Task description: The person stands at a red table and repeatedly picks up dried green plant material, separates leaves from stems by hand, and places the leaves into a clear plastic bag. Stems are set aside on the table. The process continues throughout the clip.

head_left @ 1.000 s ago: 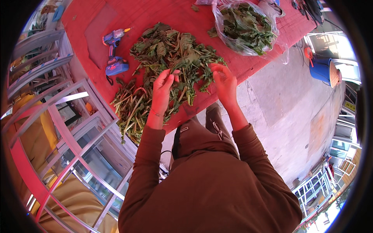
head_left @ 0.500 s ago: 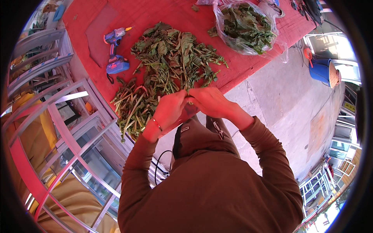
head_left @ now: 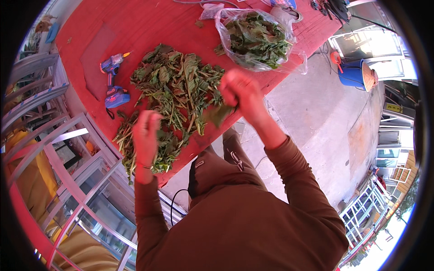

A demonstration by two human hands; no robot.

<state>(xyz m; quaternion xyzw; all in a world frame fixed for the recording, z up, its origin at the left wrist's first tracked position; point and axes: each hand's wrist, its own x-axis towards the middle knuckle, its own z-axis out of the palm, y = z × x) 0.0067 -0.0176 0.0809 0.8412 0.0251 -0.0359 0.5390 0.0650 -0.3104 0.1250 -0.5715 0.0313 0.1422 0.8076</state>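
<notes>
A: In the head view, how do the hands stand?

B: The left hand (head_left: pixel 147 137) is left of centre, back upward, fingers curled forward. The right hand (head_left: pixel 242 90) is raised nearer the middle, its fingers bent in. Both are blurred, so I can't tell whether either one is pinching anything.

A: And the greens?

B: The leafy pile (head_left: pixel 176 77) lies in the upper middle, to the right of and above the left hand, and left of the right one. A loose leaf (head_left: pixel 218 116) shows just below the right hand. Stems (head_left: pixel 125 137) lie at the lower left of the pile, partly hidden by the left hand.

A: What else is around?

B: The red table (head_left: pixel 149 22) bears it all. A drill (head_left: pixel 112 64) lies upper left, near the pile. A clear bag (head_left: pixel 223 34) of greens sits at the upper right, beyond the right hand. A blue bucket (head_left: pixel 350 77) is far right, and a metal frame (head_left: pixel 84 201) fills the lower left.
</notes>
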